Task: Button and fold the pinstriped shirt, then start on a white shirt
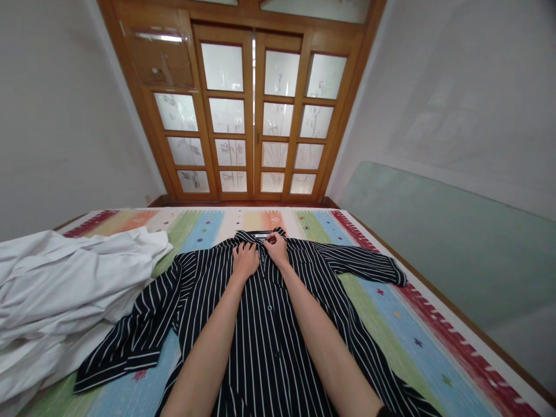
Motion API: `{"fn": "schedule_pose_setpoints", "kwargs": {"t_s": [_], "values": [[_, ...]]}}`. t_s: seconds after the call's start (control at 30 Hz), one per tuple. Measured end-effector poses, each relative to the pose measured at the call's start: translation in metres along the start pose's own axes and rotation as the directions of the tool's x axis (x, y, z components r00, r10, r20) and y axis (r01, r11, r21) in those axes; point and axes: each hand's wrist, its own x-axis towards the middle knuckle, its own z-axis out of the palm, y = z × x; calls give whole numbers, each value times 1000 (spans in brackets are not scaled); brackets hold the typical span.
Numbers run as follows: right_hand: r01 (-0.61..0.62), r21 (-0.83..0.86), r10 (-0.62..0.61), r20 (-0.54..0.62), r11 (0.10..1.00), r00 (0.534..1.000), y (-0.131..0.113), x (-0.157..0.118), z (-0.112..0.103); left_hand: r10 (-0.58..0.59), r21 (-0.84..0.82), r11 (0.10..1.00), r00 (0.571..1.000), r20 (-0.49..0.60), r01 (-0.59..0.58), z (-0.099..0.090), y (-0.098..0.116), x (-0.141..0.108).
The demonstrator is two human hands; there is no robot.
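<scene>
A black shirt with white stripes [256,336] lies front up, its collar away from me and its sleeves spread to both sides. My left hand [245,259] rests on the shirt just below the collar, left of the front opening, with its fingers a little apart. My right hand [275,246] is at the collar's right side, thumb and fingers pinched together on the shirt's edge. A pale label shows inside the collar, between and beyond the hands. Small buttons run down the shirt's front between my forearms.
White crumpled cloth [73,278] lies at the left, close to the shirt's left sleeve. Under everything is a colourful striped cover [417,341]. A pale green headboard-like panel [452,231] stands along the right wall. Wooden glass-paned doors [254,116] are beyond the far edge.
</scene>
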Motion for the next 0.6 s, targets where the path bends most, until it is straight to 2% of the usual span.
{"fn": "schedule_pose_setpoints", "kwargs": {"t_s": [0.33, 0.47, 0.6], "values": [[127, -141, -115, 94, 982, 989, -7, 0, -1, 109, -79, 991, 993, 47, -105, 2, -4, 6], [145, -118, -132, 112, 982, 985, -7, 0, -2, 109, -125, 987, 994, 31, -104, 1, -3, 6], [137, -15, -135, 103, 990, 985, -5, 0, 1, 72, -195, 978, 997, 12, -68, 1, -5, 10]]}}
